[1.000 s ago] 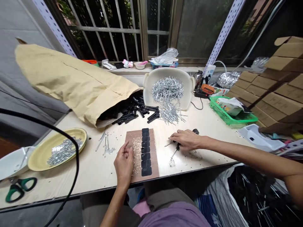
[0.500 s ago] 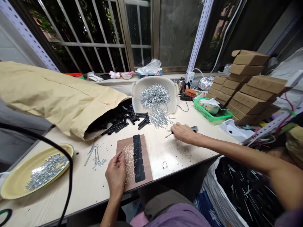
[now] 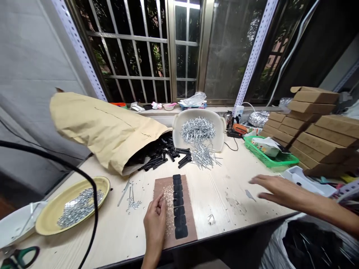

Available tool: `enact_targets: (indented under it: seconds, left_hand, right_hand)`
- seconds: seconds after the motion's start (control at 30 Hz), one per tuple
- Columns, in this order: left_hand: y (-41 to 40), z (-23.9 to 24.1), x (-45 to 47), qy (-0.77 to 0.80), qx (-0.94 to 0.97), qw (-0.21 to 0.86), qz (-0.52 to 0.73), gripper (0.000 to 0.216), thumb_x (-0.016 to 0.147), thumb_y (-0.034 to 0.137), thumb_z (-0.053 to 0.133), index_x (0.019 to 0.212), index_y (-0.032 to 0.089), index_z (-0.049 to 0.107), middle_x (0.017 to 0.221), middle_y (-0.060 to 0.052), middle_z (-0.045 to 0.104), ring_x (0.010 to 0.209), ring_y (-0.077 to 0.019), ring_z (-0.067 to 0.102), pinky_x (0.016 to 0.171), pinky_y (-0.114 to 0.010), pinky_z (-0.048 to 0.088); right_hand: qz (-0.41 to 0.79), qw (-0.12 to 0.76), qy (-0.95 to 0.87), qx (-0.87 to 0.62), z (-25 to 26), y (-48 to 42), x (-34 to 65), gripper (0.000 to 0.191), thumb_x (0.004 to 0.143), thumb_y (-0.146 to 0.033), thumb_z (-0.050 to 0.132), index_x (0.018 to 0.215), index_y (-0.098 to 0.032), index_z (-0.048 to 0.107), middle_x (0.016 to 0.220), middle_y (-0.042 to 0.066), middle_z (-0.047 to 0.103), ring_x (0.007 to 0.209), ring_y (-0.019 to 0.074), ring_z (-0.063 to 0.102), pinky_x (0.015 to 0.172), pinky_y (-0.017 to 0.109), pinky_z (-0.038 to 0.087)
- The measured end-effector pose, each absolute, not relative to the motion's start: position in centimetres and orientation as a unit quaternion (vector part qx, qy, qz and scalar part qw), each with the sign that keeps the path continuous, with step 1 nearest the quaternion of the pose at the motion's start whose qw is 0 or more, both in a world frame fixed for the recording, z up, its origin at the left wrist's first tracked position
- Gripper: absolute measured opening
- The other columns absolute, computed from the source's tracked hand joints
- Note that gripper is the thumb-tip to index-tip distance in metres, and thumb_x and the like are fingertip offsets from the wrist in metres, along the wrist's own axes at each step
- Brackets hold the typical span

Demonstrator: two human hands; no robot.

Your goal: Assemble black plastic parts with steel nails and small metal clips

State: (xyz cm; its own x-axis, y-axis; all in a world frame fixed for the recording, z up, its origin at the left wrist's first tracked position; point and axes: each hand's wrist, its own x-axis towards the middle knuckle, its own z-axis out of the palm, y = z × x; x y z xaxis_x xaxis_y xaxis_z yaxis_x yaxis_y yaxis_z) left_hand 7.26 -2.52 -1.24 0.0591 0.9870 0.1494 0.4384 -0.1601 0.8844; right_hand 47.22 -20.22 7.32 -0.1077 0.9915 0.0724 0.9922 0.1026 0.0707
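My left hand (image 3: 155,223) rests at the left edge of a brown board (image 3: 188,203), fingers curled together; whatever they hold, if anything, is hidden. Beside it on the board, black rectangular pieces (image 3: 178,210) lie in a column, with small pale bits (image 3: 168,201) scattered to their left. My right hand (image 3: 273,189) is open above the right side of the table, fingers stretched leftward and nothing in them. Below its fingertips lies a small grey flat piece (image 3: 249,195). Under the right forearm, a white sack (image 3: 276,239) holds black parts and metal rods.
A white basin (image 3: 220,138) spills metal pins (image 3: 204,154) onto the table. A paper bag (image 3: 112,130) spills black strips (image 3: 159,158). At left are a yellow dish (image 3: 45,224) of small metal pieces and scissors (image 3: 24,257). A green basket (image 3: 269,160) and cardboard boxes (image 3: 316,145) stand right.
My right hand has moved right and opened; the dark tool-like piece with a thin metal rod it held is gone from it. My left hand stays by the board. The view has shifted.
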Motion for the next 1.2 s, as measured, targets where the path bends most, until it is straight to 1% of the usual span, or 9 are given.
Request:
enact_targets:
  seconds: [0.2, 0.37, 0.43, 0.57, 0.77, 0.93, 1.0, 1.07, 1.2]
  left_hand:
    - [-2.5, -1.4, 7.3, 0.565, 0.615, 0.341, 0.431, 0.05, 0.076, 0.053, 0.054, 0.11, 0.017, 0.065, 0.095, -0.01, 0.066, 0.073, -0.0204, 0.06, 0.067, -0.033, 0.049]
    - [-2.6, -1.5, 7.0, 0.588, 0.59, 0.359, 0.421, 0.048, 0.074, 0.052, 0.057, 0.108, 0.018, 0.066, 0.1, -0.01, 0.066, 0.075, -0.0204, 0.061, 0.071, -0.034, 0.05]
    - [-2.4, -1.2, 7.0, 0.588, 0.557, 0.41, 0.42, 0.048, 0.073, 0.052, 0.059, 0.108, 0.019, 0.065, 0.098, -0.009, 0.066, 0.074, -0.02, 0.062, 0.067, -0.032, 0.051]
    - [-0.5, 0.6, 7.9, 0.538, 0.431, 0.608, 0.394, 0.055, 0.075, 0.052, 0.059, 0.115, 0.015, 0.058, 0.073, -0.005, 0.065, 0.046, -0.0124, 0.054, 0.04, -0.023, 0.042]
    - [3.5, 4.4, 11.3, 0.347, 0.214, 0.866, 0.288, 0.05, 0.081, 0.053, 0.052, 0.102, 0.01, 0.062, 0.098, -0.015, 0.066, 0.082, -0.0196, 0.065, 0.069, -0.03, 0.054]
    - [5.5, 4.6, 11.6, 0.367, 0.186, 0.865, 0.287, 0.031, 0.077, 0.031, 0.066, 0.098, 0.008, 0.062, 0.087, -0.011, 0.066, 0.074, -0.0152, 0.064, 0.064, -0.022, 0.053]
    - [6.1, 4.2, 10.9, 0.377, 0.183, 0.856, 0.304, 0.03, 0.079, 0.033, 0.063, 0.096, 0.009, 0.06, 0.076, -0.006, 0.063, 0.058, -0.0116, 0.059, 0.052, -0.022, 0.05]
    - [6.7, 3.7, 10.0, 0.361, 0.156, 0.865, 0.311, 0.03, 0.082, 0.039, 0.057, 0.093, 0.011, 0.058, 0.066, -0.001, 0.056, 0.043, -0.0065, 0.048, 0.04, -0.02, 0.043]
    - [6.9, 3.3, 9.0, 0.307, 0.077, 0.887, 0.336, 0.027, 0.087, 0.036, 0.049, 0.096, 0.011, 0.055, 0.061, 0.004, 0.047, 0.037, -0.0018, 0.035, 0.036, -0.015, 0.034]
  right_hand:
    - [-0.094, -0.028, -0.802, -0.589, 5.7, 1.4, 35.4, 0.025, 0.086, -0.016, 0.048, 0.108, -0.017, 0.058, 0.106, 0.01, 0.061, 0.095, 0.0206, 0.058, 0.073, 0.029, 0.046]
    - [-0.114, -0.064, -0.842, -0.523, 2.0, 10.4, 32.0, 0.023, 0.086, -0.007, 0.044, 0.103, -0.013, 0.059, 0.098, 0.011, 0.062, 0.087, 0.0202, 0.06, 0.066, 0.028, 0.046]
    - [-0.114, -0.06, -0.848, -0.515, 1.5, 11.5, 31.8, 0.016, 0.084, -0.008, 0.048, 0.095, -0.01, 0.06, 0.092, 0.011, 0.063, 0.081, 0.0199, 0.06, 0.065, 0.029, 0.046]
    - [-0.122, -0.04, -0.858, -0.498, 2.2, 10.0, 31.1, 0.015, 0.086, -0.007, 0.046, 0.094, -0.01, 0.059, 0.089, 0.01, 0.061, 0.078, 0.0163, 0.058, 0.066, 0.027, 0.046]
    - [-0.169, 0.187, -0.916, -0.312, 4.3, 2.9, 27.4, 0.025, 0.09, -0.011, 0.04, 0.111, -0.011, 0.054, 0.102, 0.012, 0.061, 0.077, 0.0145, 0.054, 0.065, 0.028, 0.046]
    - [-0.112, 0.251, -0.944, -0.181, 3.3, 2.1, 27.2, 0.033, 0.088, -0.019, 0.043, 0.121, -0.015, 0.049, 0.114, 0.01, 0.057, 0.089, 0.0158, 0.054, 0.077, 0.03, 0.047]
    - [-0.081, 0.283, -0.931, -0.217, 2.4, 4.3, 28.5, 0.035, 0.088, -0.02, 0.041, 0.122, -0.014, 0.047, 0.12, 0.011, 0.053, 0.1, 0.0164, 0.052, 0.083, 0.031, 0.047]
    - [-0.073, 0.285, -0.886, -0.357, 1.7, 7.4, 30.2, 0.033, 0.09, -0.019, 0.037, 0.121, -0.012, 0.047, 0.119, 0.012, 0.053, 0.104, 0.017, 0.051, 0.083, 0.032, 0.046]
    - [-0.057, 0.161, -0.73, -0.661, 0.6, 13.5, 33.2, 0.026, 0.091, -0.022, 0.043, 0.113, -0.015, 0.054, 0.107, 0.011, 0.058, 0.1, 0.0212, 0.051, 0.083, 0.035, 0.043]
